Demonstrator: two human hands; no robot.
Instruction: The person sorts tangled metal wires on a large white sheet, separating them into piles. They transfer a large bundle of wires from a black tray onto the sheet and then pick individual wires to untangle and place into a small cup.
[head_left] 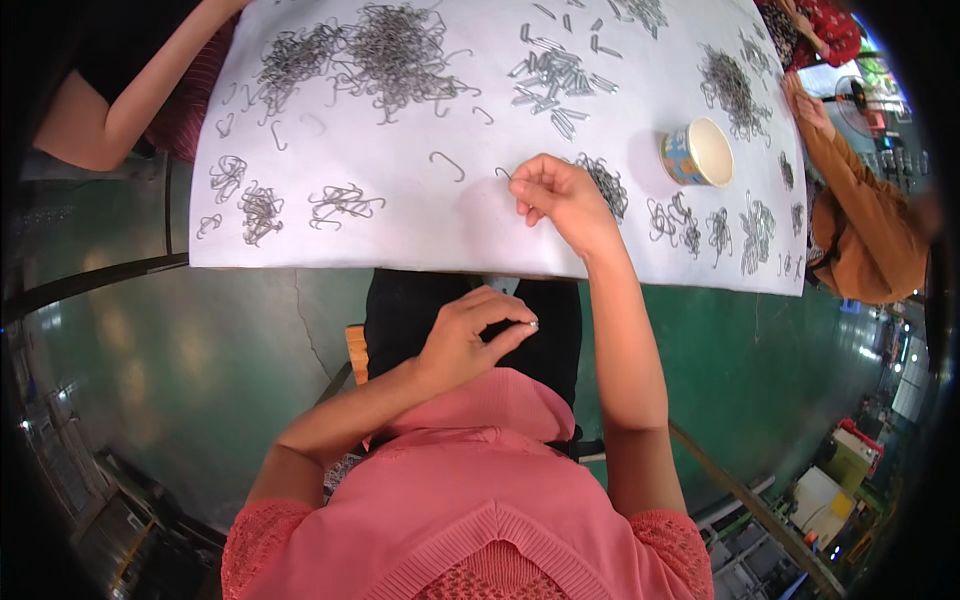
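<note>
My right hand (562, 203) is over the white-covered table (420, 225), thumb and forefinger pinched on a thin wire hook (502, 172). Most of that hook is hidden by the fingers. Just left of it lies a single S-shaped wire hook (448, 165). Closer to my body, below the table edge and above my lap, my left hand (470, 335) pinches a small shiny metal piece (534, 325). Only its end shows, so its full shape cannot be made out. Partly behind my right hand is a pile of wire hooks (606, 188).
Larger heaps of wire hooks (395, 60) and loose flat metal clips (560, 80) cover the far side. A paper cup (682, 158) stands right of my right hand. Small hook bunches (262, 213) line the near edge. Other people's arms (150, 95) rest at the table's left and right sides.
</note>
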